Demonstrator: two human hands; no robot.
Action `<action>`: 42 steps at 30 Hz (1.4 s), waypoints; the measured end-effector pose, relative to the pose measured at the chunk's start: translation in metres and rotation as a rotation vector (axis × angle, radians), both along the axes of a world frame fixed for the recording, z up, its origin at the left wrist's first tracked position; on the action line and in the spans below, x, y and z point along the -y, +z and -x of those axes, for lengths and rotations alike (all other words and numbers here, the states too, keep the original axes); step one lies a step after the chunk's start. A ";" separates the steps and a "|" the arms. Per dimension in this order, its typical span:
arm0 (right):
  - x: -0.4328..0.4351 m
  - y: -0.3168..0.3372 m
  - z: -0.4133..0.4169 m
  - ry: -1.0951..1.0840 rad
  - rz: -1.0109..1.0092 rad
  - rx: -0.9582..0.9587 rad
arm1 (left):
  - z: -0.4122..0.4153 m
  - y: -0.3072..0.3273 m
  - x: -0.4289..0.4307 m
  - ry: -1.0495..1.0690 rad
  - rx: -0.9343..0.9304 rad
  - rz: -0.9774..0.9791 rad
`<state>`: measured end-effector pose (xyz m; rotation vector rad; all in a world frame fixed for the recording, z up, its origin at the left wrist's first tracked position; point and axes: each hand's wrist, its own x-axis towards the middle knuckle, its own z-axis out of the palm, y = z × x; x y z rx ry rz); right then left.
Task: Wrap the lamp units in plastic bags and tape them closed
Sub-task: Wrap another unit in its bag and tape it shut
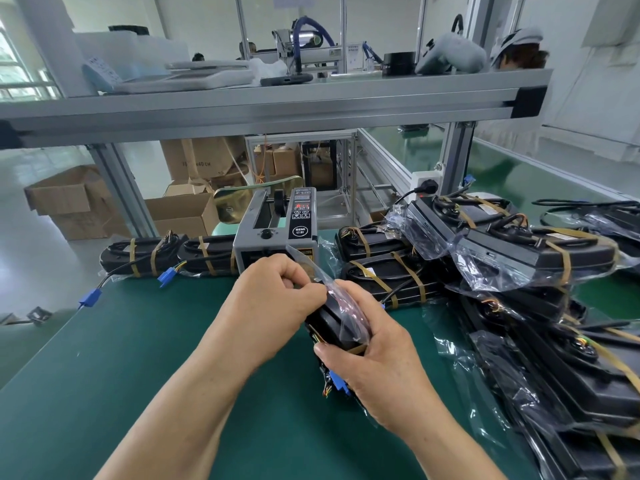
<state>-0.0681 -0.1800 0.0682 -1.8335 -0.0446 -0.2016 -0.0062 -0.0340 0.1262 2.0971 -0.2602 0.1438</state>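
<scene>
A black lamp unit in a clear plastic bag stands on end over the green mat, near the middle. My right hand grips its lower part, thumb across the front, above a blue connector. My left hand pinches a clear strip, plastic or tape, at the bag's top. A grey tape dispenser stands just behind my hands.
Bare banded lamp units lie along the mat's far edge on the left. Bagged units are piled at the right and down the right side. An aluminium shelf spans overhead. Cardboard boxes sit on the floor beyond.
</scene>
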 end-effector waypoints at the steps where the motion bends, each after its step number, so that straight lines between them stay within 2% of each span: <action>1: 0.000 0.000 0.000 -0.001 0.010 0.002 | 0.001 -0.002 0.001 0.003 -0.015 0.033; 7: 0.001 0.000 -0.001 -0.008 0.022 0.002 | 0.005 -0.008 0.006 -0.002 -0.079 0.246; 13: 0.002 0.001 -0.001 -0.001 0.040 0.004 | 0.004 -0.010 0.009 0.012 -0.156 0.352; 18: 0.001 0.000 0.000 0.005 0.043 0.016 | 0.004 -0.014 0.016 0.083 -0.085 0.327; 29: 0.002 -0.006 -0.003 0.013 0.030 0.066 | 0.015 -0.028 0.025 0.197 -0.139 0.441; 38: -0.003 -0.010 0.004 0.009 -0.080 0.095 | 0.027 -0.037 0.010 0.052 -0.172 0.520; 40: 0.001 -0.010 0.008 -0.004 -0.114 0.169 | 0.020 -0.039 -0.004 0.043 -0.144 0.468; 42: 0.005 -0.013 0.011 0.018 -0.216 0.223 | 0.014 -0.040 -0.015 -0.028 -0.133 0.313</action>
